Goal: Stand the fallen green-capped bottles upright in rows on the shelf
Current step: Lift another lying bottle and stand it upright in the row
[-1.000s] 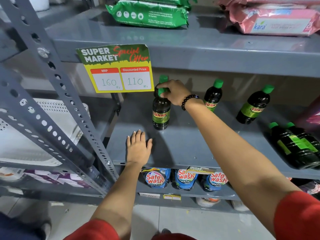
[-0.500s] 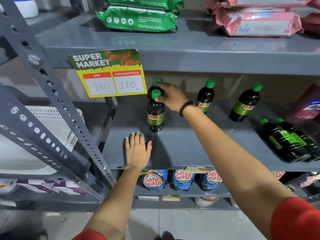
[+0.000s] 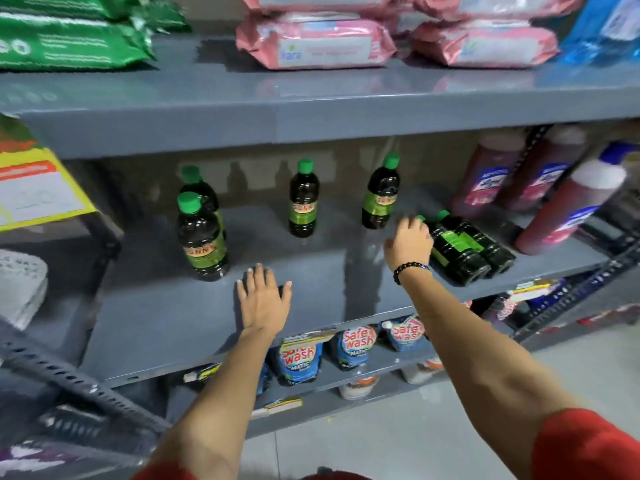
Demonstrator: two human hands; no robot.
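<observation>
**Bottles: four standing, two down, right hand going in**

Bottles first: four green-capped ones stand upright on the grey shelf (image 3: 173, 323), a pair at centre-left, front bottle (image 3: 200, 237) with its partner (image 3: 196, 187) close behind, then one at centre (image 3: 303, 202) and one right of centre (image 3: 381, 194). Two fallen bottles (image 3: 464, 247) lie side by side at centre-right of the frame, caps pointing up-left, touching each other along their lengths.

Right hand (image 3: 408, 242) sits right at their cap ends, fingers loosely curled and spread, closed on nothing that can be seen (whether a fingertip is already touching a cap, the motion blur will not say). Left hand (image 3: 264, 299) lies flat and open on the shelf at lower centre, palm down, gripping nothing, apparently a brace.

My read is the nearer fallen bottle gets picked next. To do it cleanly: wrap the neck or shoulder of one bottle only, roll it away from its neighbour before tipping it up, and set it down in front of a standing bottle to build the row. The red bottles (image 3: 568, 206) leaning at the far right leave little room, so lift toward the left.
</observation>
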